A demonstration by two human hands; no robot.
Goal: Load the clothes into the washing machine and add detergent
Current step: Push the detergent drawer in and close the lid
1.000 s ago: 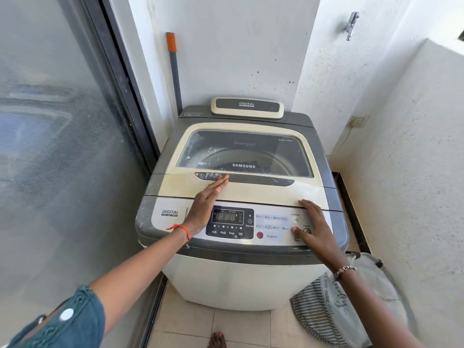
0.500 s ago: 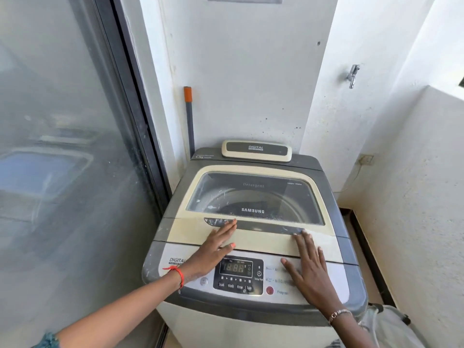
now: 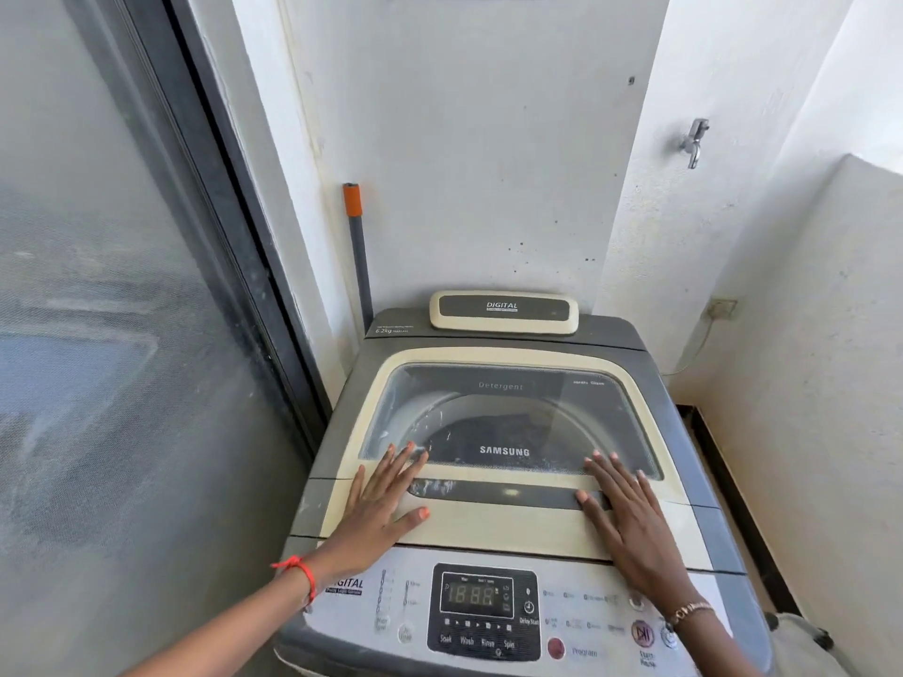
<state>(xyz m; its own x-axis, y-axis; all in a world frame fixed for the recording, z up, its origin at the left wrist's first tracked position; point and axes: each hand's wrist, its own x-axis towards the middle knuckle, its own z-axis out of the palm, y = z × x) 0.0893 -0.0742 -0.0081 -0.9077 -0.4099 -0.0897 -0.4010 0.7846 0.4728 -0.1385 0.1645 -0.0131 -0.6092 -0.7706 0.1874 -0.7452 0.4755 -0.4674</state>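
Observation:
A cream and grey top-loading washing machine (image 3: 655,422) stands in front of me with its lid (image 3: 493,522) down. Through the lid's window I see dark clothes (image 3: 493,427) in the drum. My left hand (image 3: 378,505) lies flat on the lid's left front, fingers spread, reaching the window edge. Flat on the lid's right front rests my right hand (image 3: 630,520), its thumb on the dark handle strip (image 3: 503,493). Neither hand holds anything. The control panel (image 3: 483,610) shows a lit display below my hands. No detergent is in view.
A glass sliding door (image 3: 112,334) runs along the left. An orange-tipped grey pole (image 3: 356,246) leans in the corner behind the machine. White walls close in behind and to the right, with a tap (image 3: 694,139) high up. A grey bag (image 3: 806,642) sits at bottom right.
My right hand left the panel buttons and came to rest on the lid; my left hand slid forward on it. The view tilted up and moved closer to the machine.

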